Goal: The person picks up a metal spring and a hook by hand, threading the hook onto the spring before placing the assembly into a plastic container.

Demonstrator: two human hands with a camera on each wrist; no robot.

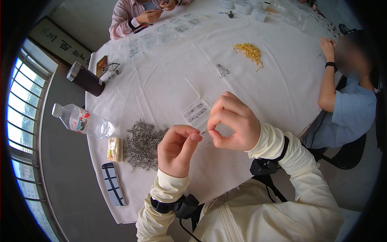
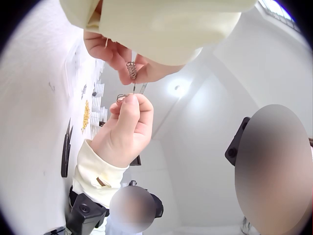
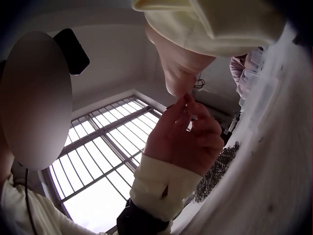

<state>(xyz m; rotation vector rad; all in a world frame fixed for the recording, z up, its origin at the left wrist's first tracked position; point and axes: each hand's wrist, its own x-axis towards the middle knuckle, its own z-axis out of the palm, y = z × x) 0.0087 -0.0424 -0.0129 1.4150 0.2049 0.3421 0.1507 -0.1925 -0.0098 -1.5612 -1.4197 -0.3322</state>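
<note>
Thumb and fingertips of my left hand (image 1: 177, 152) (image 2: 159, 72) pinch a small metal coil (image 2: 131, 70), clearest in the left wrist view. Just beside it, my right hand (image 1: 237, 123) (image 2: 126, 128) pinches a thin bent wire piece (image 2: 121, 98). The fingertips of both hands are close together above the table, and a short dark link shows between them; whether it joins the two parts I cannot tell. Beyond the hands lies a clear compartment box (image 1: 186, 114) holding dark metal pieces (image 1: 197, 113).
A pile of grey metal coils (image 1: 143, 146) lies left, near a water bottle (image 1: 86, 121), a dark flask (image 1: 88, 80), a tissue pack (image 1: 115, 149) and a phone (image 1: 113, 184). Gold pieces (image 1: 250, 52) lie farther back. Two people (image 1: 125, 18) (image 1: 348, 97) sit around the table.
</note>
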